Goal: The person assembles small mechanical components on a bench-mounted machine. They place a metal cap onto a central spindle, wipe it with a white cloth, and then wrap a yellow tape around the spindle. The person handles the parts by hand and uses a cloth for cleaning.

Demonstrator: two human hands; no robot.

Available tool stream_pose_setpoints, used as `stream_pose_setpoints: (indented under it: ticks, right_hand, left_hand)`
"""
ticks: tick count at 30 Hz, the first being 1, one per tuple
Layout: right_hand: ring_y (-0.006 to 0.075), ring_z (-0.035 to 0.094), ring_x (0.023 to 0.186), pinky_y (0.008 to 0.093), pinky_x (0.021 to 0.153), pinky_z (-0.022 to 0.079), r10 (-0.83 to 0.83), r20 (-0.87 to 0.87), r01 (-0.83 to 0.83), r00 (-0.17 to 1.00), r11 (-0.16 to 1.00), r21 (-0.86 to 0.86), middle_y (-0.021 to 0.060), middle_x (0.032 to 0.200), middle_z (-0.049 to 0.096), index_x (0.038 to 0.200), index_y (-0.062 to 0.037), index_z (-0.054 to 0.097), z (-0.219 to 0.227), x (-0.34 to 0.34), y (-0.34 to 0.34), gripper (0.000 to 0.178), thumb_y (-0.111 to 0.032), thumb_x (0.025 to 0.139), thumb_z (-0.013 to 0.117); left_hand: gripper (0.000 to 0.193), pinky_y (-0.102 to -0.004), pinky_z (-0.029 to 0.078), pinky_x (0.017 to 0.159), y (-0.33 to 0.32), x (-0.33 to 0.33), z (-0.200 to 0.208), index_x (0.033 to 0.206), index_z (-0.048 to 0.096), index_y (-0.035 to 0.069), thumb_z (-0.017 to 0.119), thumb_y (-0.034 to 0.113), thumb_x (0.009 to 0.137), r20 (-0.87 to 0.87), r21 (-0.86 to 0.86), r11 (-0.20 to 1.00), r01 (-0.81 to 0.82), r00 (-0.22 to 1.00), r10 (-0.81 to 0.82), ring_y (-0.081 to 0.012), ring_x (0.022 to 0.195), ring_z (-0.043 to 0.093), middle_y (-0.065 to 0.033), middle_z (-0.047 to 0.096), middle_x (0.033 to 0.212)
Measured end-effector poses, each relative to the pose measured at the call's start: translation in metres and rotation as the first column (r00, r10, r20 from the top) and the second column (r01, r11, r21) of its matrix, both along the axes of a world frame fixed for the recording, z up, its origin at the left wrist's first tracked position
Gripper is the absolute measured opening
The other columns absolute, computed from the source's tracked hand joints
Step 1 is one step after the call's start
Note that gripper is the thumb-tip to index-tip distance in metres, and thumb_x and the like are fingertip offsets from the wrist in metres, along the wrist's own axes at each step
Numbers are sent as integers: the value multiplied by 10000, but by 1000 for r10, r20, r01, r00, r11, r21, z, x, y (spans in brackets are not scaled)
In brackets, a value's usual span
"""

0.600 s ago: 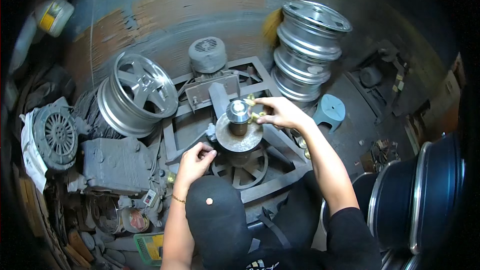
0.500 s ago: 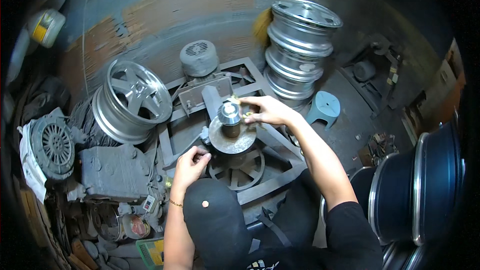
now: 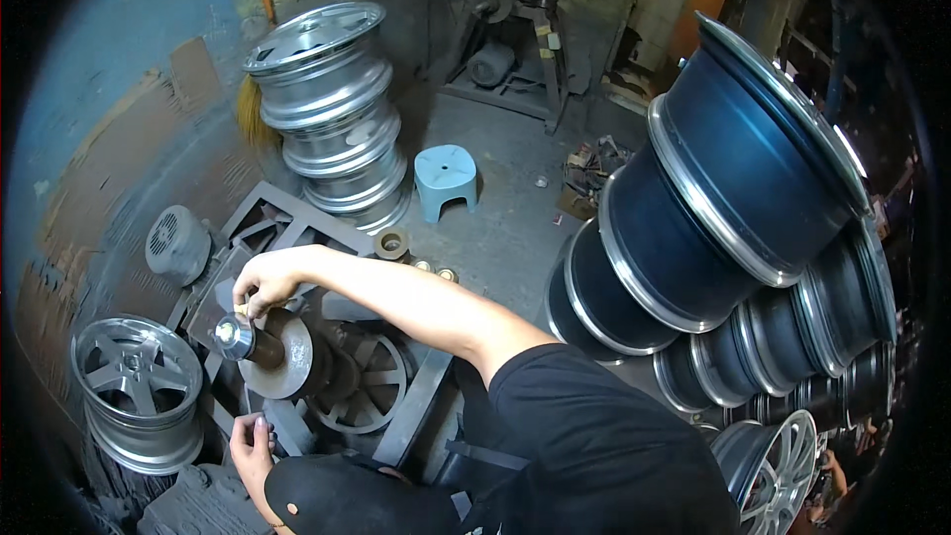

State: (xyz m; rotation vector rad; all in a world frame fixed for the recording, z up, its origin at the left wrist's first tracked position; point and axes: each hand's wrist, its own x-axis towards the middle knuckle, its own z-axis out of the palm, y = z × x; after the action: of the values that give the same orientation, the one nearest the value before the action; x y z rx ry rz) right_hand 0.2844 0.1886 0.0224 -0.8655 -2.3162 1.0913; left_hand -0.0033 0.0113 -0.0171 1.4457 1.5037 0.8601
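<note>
Silver-coloured metal shines on the cap (image 3: 235, 335), which I see from my distant place in the left part of the head view, at the end of a brownish shaft (image 3: 265, 350) rising from a round grey plate (image 3: 295, 355). The right hand (image 3: 267, 275) is just beside this cap, with its fingers bent, and a small yellowish piece (image 3: 242, 309) shows near the fingertips. The fingers hide a good part of it, so I cannot tell if they are grasping it. The left hand (image 3: 253, 448) is below the plate, thumb and finger close together; whether something is pinched between them, I cannot tell. Near the plate I notice a spoked pulley (image 3: 404, 388), and around it a grey metal frame (image 3: 414, 411). A grey motor (image 3: 178, 243) is behind the right hand, and a five-spoke wheel (image 3: 136, 365) stands to the left. Farther away there are a stack of silver wheels (image 3: 342, 129), a light blue stool (image 3: 446, 176) and, on the right side, large dark wheel barrels (image 3: 693, 228) with bright edges.
</note>
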Motion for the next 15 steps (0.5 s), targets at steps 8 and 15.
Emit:
stream_pose_setpoints:
  ticks: [8, 15]
  right_hand:
    - [168, 670, 801, 337, 737, 526, -32, 101, 37, 994, 998, -52, 57, 922, 740, 1079, -84, 742, 34, -7, 53, 345, -269, 792, 788]
    - [272, 684, 631, 388, 544, 524, -131, 139, -22, 982, 647, 762, 111, 645, 683, 675, -98, 737, 90, -138, -75, 101, -169, 629, 682]
  left_hand:
    - [157, -214, 414, 591, -4, -8, -5, 1004, 626, 11, 621, 165, 969, 62, -29, 999, -34, 997, 35, -68, 656, 508, -18, 611, 787]
    - [152, -262, 418, 600, -3, -17, -15, 1002, 629, -2, 623, 143, 958, -50, 29, 999, -31, 998, 32, -96, 661, 510, -39, 616, 792]
